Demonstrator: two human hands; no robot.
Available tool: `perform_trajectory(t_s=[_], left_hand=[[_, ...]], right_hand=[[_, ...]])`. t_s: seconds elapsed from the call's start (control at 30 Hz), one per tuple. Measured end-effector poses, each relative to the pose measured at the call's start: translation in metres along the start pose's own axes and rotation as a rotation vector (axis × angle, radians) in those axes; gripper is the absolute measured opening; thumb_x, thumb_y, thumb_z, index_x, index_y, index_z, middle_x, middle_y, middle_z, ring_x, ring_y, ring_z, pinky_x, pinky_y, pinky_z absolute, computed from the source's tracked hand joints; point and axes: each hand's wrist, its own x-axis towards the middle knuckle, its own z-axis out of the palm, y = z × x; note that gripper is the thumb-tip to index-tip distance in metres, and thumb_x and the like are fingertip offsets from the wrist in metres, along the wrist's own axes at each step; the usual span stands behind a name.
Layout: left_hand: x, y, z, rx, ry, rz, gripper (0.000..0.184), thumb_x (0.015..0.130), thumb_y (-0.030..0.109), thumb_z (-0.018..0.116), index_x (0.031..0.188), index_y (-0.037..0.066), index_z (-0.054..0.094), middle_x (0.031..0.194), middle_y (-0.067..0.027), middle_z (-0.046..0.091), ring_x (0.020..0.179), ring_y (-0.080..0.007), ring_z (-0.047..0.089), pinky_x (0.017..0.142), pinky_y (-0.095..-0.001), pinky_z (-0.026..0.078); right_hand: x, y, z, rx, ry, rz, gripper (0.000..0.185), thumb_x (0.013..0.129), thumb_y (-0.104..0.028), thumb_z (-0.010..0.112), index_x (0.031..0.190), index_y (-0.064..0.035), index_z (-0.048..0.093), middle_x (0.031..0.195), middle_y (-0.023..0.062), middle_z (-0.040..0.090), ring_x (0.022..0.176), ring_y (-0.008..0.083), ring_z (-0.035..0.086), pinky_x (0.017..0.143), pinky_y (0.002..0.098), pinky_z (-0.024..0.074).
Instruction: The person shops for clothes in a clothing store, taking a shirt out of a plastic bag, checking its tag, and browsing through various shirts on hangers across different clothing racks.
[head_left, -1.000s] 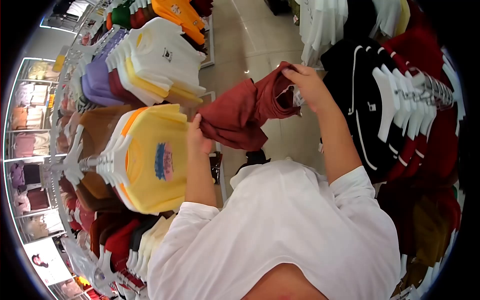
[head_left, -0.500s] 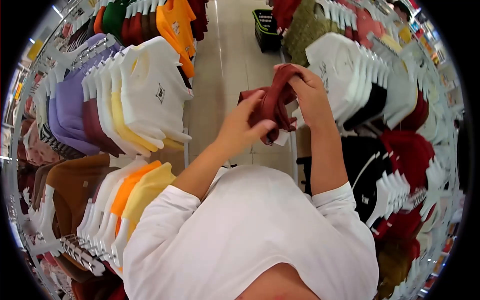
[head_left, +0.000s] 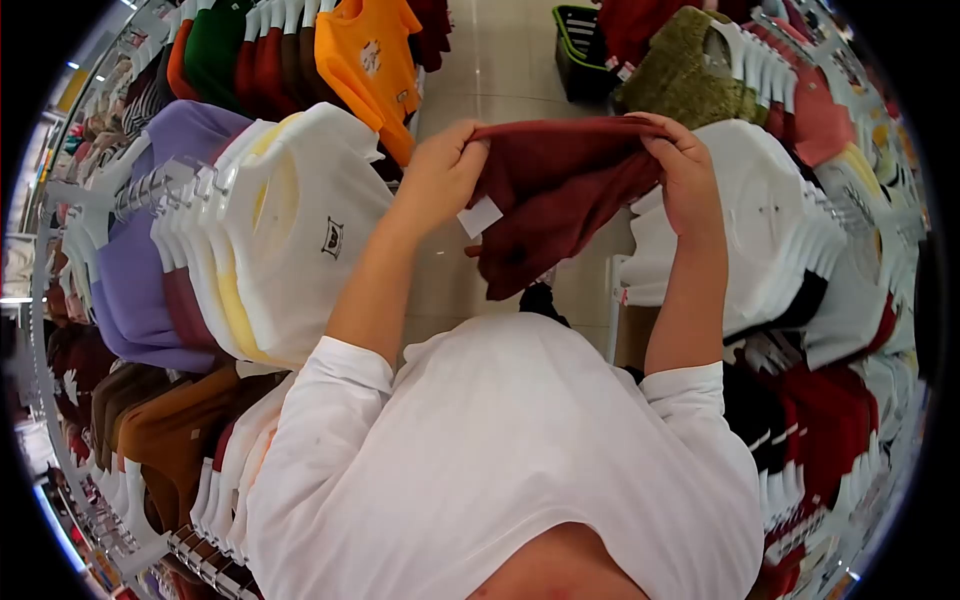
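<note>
The cloth (head_left: pixel 565 185), bunched a moment ago, now hangs spread in midair above the floor (head_left: pixel 490 80), left hand (head_left: pixel 437 178) gripping its left top corner, right hand (head_left: pixel 690 180) its right, seemingly showing more of it.

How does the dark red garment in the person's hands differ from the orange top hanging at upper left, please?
The dark red garment is plain where visible; the orange top has a pale design on its front. The dark red garment sags in folds between the left hand and right hand; the orange top hangs spread, untouched. Both are clothing.
</note>
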Motion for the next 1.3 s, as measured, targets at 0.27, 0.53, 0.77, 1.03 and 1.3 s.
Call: perform_trajectory(t_s=[0.27,0.53,0.77,1.03,1.3], left_hand=[[0.138,0.025,-0.009,-0.125,0.208,0.029,0.029,0.105,0.027,0.053,0.094,0.003,0.063,0.079,0.0048,0.056,0.074,-0.0046,0.048,0.066,-0.0222,0.041],[0.240,0.032,0.018,0.135,0.223,0.013,0.034,0.106,0.030,0.053,0.093,0.001,0.063,0.078,0.0015,0.057,0.074,-0.0075,0.048,0.068,-0.0250,0.042],[0.316,0.014,0.005,0.320,0.291,0.063,0.036,0.106,0.033,0.052,0.094,0.001,0.063,0.075,-0.0026,0.058,0.071,-0.0126,0.051,0.068,-0.0277,0.043],[0.444,-0.030,-0.015,0.202,0.156,-0.020,0.029,0.097,0.030,0.067,0.098,0.000,0.065,0.080,-0.0035,0.063,0.073,-0.0110,0.056,0.067,-0.0259,0.046],[0.572,-0.048,-0.058,0.241,-0.449,-0.228,0.048,0.084,0.023,0.075,0.124,-0.001,0.063,0.097,-0.0147,0.072,0.088,-0.0197,0.069,0.081,-0.0316,0.055]], right_hand=[[0.153,0.025,-0.075,-0.269,-0.080,0.008,0.028,0.089,-0.004,0.052,0.108,0.0035,0.070,0.097,0.0023,0.070,0.088,0.0082,0.062,0.082,0.0229,0.0482],[0.256,0.031,-0.134,-0.358,-0.073,-0.044,0.027,0.091,-0.008,0.054,0.108,0.0028,0.070,0.091,-0.0015,0.066,0.086,0.0074,0.058,0.080,0.0238,0.0464],[0.343,0.055,-0.157,-0.548,-0.056,-0.125,0.027,0.093,-0.011,0.054,0.111,0.0026,0.068,0.098,0.0028,0.068,0.092,0.0110,0.060,0.085,0.0258,0.0469],[0.466,0.062,-0.163,-0.673,0.167,-0.251,0.026,0.093,-0.018,0.056,0.110,-0.0043,0.069,0.091,0.0106,0.071,0.085,0.0188,0.066,0.082,0.0319,0.0500],[0.609,0.018,-0.153,-0.595,0.257,-0.302,0.019,0.094,-0.012,0.057,0.102,-0.0004,0.070,0.083,0.0019,0.065,0.080,0.0091,0.057,0.075,0.0249,0.0465]])
